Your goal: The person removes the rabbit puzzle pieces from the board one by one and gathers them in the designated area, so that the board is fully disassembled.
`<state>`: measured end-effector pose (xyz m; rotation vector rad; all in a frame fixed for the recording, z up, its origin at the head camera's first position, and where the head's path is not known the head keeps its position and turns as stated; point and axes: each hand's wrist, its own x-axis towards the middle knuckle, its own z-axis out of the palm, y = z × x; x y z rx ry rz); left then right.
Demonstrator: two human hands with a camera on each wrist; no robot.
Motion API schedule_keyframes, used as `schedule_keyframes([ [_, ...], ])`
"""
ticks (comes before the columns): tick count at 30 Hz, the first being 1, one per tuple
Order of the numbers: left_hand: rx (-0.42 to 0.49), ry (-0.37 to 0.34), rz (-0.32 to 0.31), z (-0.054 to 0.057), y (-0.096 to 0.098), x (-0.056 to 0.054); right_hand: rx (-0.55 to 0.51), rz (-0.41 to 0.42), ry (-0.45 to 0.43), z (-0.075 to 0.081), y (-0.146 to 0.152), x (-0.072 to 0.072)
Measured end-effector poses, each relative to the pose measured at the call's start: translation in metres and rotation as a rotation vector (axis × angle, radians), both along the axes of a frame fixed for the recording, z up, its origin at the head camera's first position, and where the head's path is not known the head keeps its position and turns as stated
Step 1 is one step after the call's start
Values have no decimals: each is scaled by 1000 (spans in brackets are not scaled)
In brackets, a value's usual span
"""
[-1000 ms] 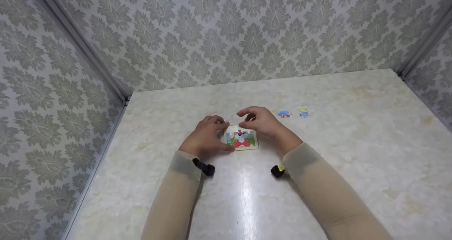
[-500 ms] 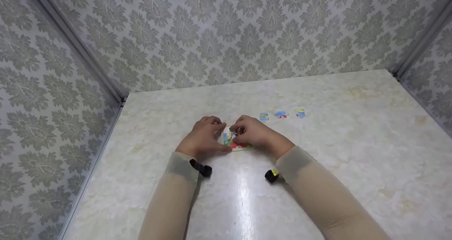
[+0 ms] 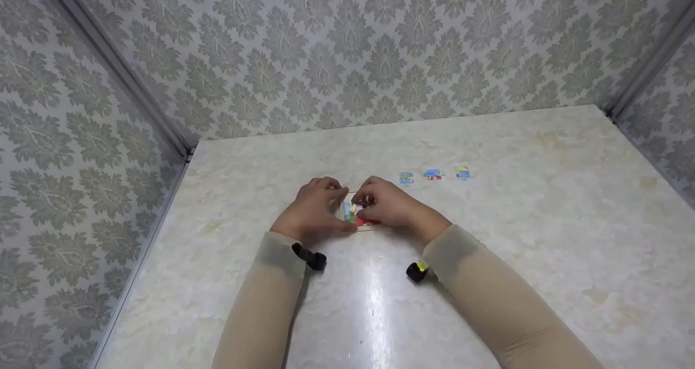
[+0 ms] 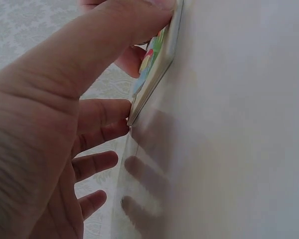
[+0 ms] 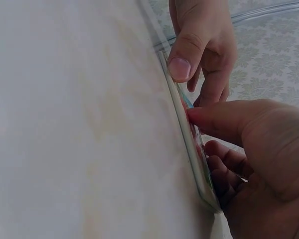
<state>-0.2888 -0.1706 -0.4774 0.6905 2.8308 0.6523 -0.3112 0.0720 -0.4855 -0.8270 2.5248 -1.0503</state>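
A small jigsaw puzzle in a pale wooden tray (image 3: 369, 228) lies mid-table, its colourful picture partly covered by fingers. My left hand (image 3: 311, 211) holds the tray by its left side, thumb at the near edge and fingers at the far edge. In the left wrist view, the thumb and forefinger span the tray's rim (image 4: 162, 74). My right hand (image 3: 396, 203) reaches over from the right, thumb and curled fingers pinching a puzzle piece in the picture; most of that piece is hidden. In the right wrist view, its thumb (image 5: 219, 119) touches the red of the picture.
Three loose puzzle pieces lie in a row behind the right hand: a blue one with yellow (image 3: 406, 178), a blue and red one (image 3: 433, 174) and a yellow and blue one (image 3: 462, 173). A patterned wall (image 3: 358, 59) stands along the table's back edge.
My right hand has come down from above the tray's far edge onto the picture, its fingers curling in. This uncovers the third loose piece. The left hand keeps its hold.
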Motion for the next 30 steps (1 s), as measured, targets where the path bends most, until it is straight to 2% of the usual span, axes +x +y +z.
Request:
schedule_keyframes([
  [11, 4, 16, 14, -1, 1, 1, 8, -11, 20, 1, -2, 0],
  [21, -4, -14, 46, 0, 0, 2, 14, 1, 6, 3, -3, 1],
  [30, -1, -19, 32, -3, 1, 1, -10, 5, 28, 0, 1, 0],
])
